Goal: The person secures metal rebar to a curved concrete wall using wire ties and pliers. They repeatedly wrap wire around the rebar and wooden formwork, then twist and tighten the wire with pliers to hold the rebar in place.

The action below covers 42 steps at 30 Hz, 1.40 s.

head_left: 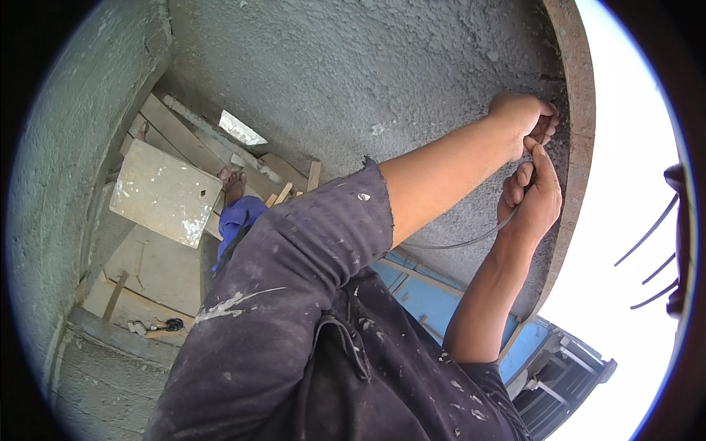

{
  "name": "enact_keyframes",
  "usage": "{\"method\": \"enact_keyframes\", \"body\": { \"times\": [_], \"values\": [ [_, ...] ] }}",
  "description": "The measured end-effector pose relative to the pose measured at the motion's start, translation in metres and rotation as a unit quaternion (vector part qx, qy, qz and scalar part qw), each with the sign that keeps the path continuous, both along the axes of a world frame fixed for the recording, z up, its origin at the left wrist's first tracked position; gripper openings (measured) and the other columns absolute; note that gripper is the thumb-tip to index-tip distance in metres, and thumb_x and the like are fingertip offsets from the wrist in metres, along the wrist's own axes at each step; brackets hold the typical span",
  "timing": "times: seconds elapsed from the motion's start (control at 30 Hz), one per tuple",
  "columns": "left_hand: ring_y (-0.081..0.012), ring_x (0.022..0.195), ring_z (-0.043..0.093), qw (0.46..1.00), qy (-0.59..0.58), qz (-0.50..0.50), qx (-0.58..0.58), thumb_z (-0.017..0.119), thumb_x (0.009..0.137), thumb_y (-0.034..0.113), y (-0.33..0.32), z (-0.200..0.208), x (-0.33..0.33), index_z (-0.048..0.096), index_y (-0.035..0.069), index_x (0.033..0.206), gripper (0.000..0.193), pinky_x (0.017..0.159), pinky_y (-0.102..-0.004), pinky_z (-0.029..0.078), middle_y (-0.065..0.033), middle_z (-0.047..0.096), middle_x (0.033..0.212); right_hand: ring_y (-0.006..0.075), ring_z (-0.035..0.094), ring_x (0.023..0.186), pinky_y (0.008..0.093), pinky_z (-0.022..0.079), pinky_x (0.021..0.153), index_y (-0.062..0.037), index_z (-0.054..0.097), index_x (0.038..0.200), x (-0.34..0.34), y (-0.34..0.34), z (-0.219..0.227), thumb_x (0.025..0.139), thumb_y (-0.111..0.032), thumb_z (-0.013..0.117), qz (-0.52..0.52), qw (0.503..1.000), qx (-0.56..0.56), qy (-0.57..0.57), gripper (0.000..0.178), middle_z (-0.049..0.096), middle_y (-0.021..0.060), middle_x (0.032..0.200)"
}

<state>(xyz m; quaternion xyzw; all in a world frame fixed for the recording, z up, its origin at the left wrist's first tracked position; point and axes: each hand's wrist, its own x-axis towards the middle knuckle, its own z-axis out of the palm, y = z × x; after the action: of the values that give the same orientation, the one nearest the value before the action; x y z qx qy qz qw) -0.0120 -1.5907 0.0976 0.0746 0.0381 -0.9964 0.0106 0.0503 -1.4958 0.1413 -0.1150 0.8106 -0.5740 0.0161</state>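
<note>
Rough grey plastered wall (353,81) spans 12 o'clock, bordered near 2 o'clock by a curved brown timber-like edge (581,95). Close to that edge, between 2 and 3 o'clock, a worker's 2 bare hands meet. The right hand (539,195), thumb and forefinger pressed together at the tips, appears to pinch a thin grey flexible wire (474,242); the strand trails from the palm toward 8 o'clock, its far end out of sight. The left hand (521,116) is just above, fingers curled inward, though what its fingertips grip, if anything, cannot be told.

Slippage looks the chief hazard: the wire is slim, and a loosened pinch could let it spring away. Should the trailing length catch on coarse plaster or on the worker's dark, paint-spattered fabric shirt (287,316), a tug could kink it or pull it free. Knuckles so near the wall risk a scrape. Footing is another concern: between 9 and 10 o'clock, 1 bare foot (234,185) shows beside an off-white, paint-flecked square board (165,191) and brown wooden planks (169,125), where a long reach could upset balance.
</note>
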Motion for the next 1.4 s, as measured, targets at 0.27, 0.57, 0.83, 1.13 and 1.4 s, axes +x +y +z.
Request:
{"method": "enact_keyframes", "body": {
  "times": [0.27,0.57,0.83,1.13,1.4],
  "values": [
    [-0.0223,0.08,0.073,0.981,0.01,0.025,-0.192,0.067,0.096,0.01,-0.012,-0.002,0.017,0.074,-0.002,0.109,0.018,0.065,-0.0337,0.061,-0.016,0.076,0.092,0.0053,0.04,0.045,0.0209,0.03,0.04,0.0095,0.071,0.108,-0.032,-0.016,0.013,0.102,-0.011,0.061,0.004,0.998,-0.061,-0.025,0.023,0.052,-0.0001,0.063],
    [-0.0257,0.121,0.067,0.956,-0.03,-0.016,-0.293,0.059,0.105,0.028,-0.032,0.015,0.018,0.063,-0.005,0.127,0.039,0.112,-0.0407,0.048,-0.0186,0.071,0.123,0.0108,0.045,0.054,0.0293,0.042,0.054,-0.0005,0.064,0.11,0.043,-0.017,-0.003,0.112,-0.031,0.049,0.077,0.967,-0.2,-0.135,0.034,0.051,0.0005,0.064],
    [-0.0206,0.075,0.074,0.365,-0.073,0.008,-0.928,0.062,0.103,0.035,-0.078,0.102,0.118,0.081,-0.002,0.094,0.043,0.071,-0.0385,0.055,-0.0183,0.078,0.084,0.0109,0.042,0.053,0.0291,0.038,0.051,-0.0045,0.059,0.096,-0.049,-0.043,-0.013,0.111,-0.027,0.049,0.086,0.937,-0.276,-0.198,0.029,0.048,-0.0009,0.063],
    [-0.0406,0.101,0.073,0.132,0.013,0.076,-0.988,0.062,0.101,0.041,-0.102,0.192,-0.067,0.079,0.001,0.107,0.043,0.091,-0.0481,0.056,-0.024,0.076,0.105,0.0118,0.051,0.061,0.0288,0.04,0.054,-0.0052,0.055,0.104,-0.007,-0.046,-0.016,0.11,-0.024,0.052,0.043,0.924,-0.334,-0.181,0.02,0.052,-0.0001,0.073],
    [-0.0347,0.11,0.071,0.011,-0.016,-0.257,-0.966,0.069,0.093,0.044,-0.094,0.156,-0.182,0.075,-0.003,0.117,0.053,0.094,-0.0463,0.054,-0.02,0.075,0.12,0.0126,0.047,0.055,0.0302,0.037,0.049,-0.0055,0.057,0.1,-0.07,-0.058,-0.018,0.11,-0.021,0.049,0.017,0.919,-0.346,-0.191,0.02,0.053,0.002,0.072]
  ]
}}
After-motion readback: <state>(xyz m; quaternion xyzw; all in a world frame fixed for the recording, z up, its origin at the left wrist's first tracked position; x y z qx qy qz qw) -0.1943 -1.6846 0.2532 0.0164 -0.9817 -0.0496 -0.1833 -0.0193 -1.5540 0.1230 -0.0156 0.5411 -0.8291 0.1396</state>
